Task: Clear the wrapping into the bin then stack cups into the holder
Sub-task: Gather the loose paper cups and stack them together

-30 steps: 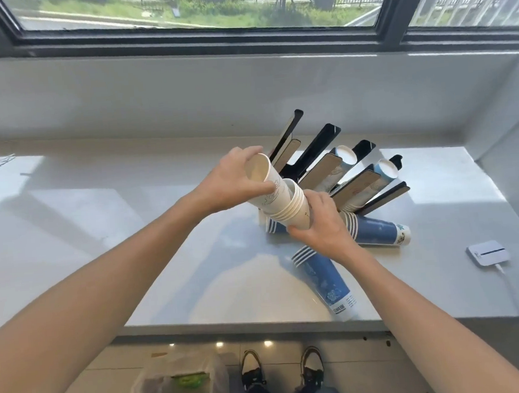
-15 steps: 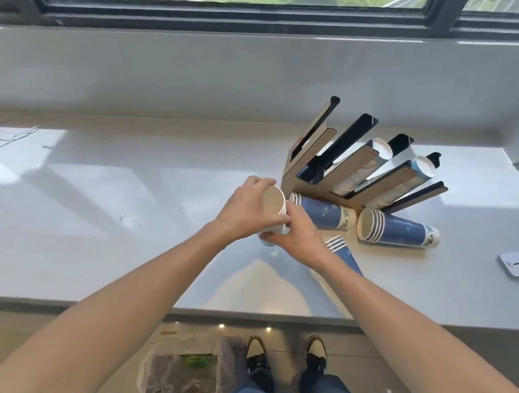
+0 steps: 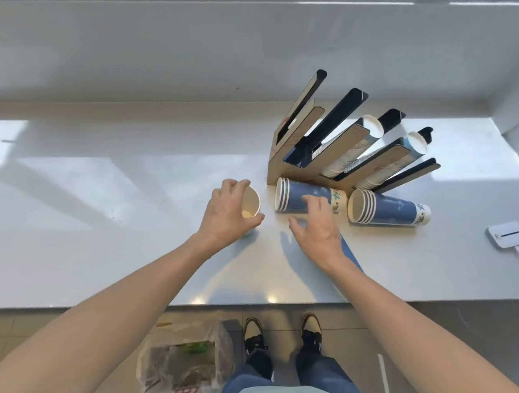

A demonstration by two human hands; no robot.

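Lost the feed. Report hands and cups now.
Left hand grips small white paper cup. Right hand open, reaching at lying blue paper cup stack. Slotted holder unobstructed.

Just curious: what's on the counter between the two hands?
Only bare countertop separates the left hand from the right hand in the head view.

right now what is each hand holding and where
Left hand grips a cup around its rim and upper wall. Right hand holds nothing, fingers spread over a lying blue stack.
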